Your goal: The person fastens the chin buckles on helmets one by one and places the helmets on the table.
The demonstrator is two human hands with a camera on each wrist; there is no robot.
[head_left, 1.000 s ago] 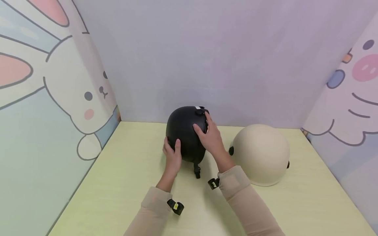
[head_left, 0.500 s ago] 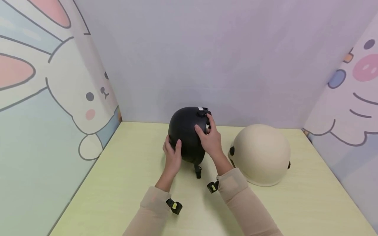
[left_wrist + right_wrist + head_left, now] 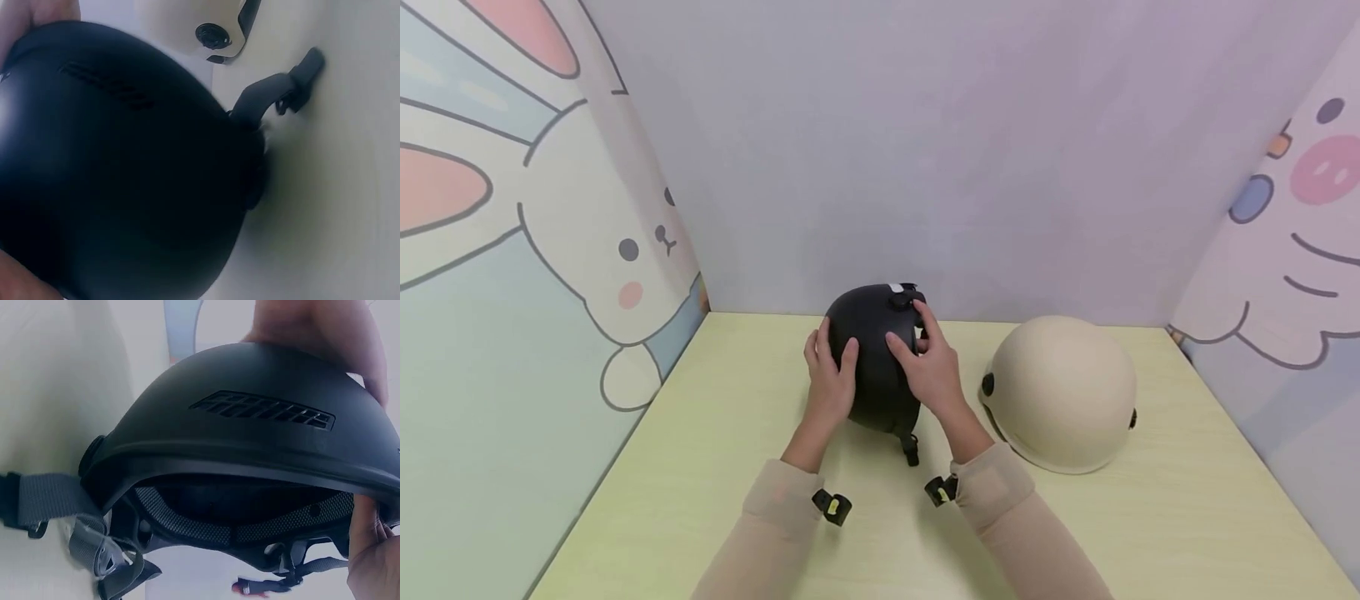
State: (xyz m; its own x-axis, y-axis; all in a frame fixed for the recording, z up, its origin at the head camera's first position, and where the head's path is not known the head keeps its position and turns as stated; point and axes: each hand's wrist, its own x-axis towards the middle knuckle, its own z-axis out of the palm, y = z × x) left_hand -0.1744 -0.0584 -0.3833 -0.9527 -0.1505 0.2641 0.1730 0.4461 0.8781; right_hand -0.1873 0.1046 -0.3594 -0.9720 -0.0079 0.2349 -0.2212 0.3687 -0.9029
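We grip the black helmet [image 3: 876, 396] between both palms, left hand [image 3: 832, 385] at its left side, right hand [image 3: 935, 372] opposite.

I am in a booth-like place, decorated like a children's room: pale yellow table [image 3: 700, 433] at six o'clock, plain wall [image 3: 910, 150] at twelve, cartoon rabbit [image 3: 580, 225] at ten, pink-snouted cartoon animal [image 3: 1277, 258] at two.

Helmet 1 [image 3: 872, 379] between left hand [image 3: 832, 375], right hand [image 3: 933, 367]; helmet 2 [image 3: 1063, 392] on table [image 3: 662, 467], right; wall [image 3: 887, 150] behind.

Free leftward; cream helmet [image 3: 1063, 396] blocks right
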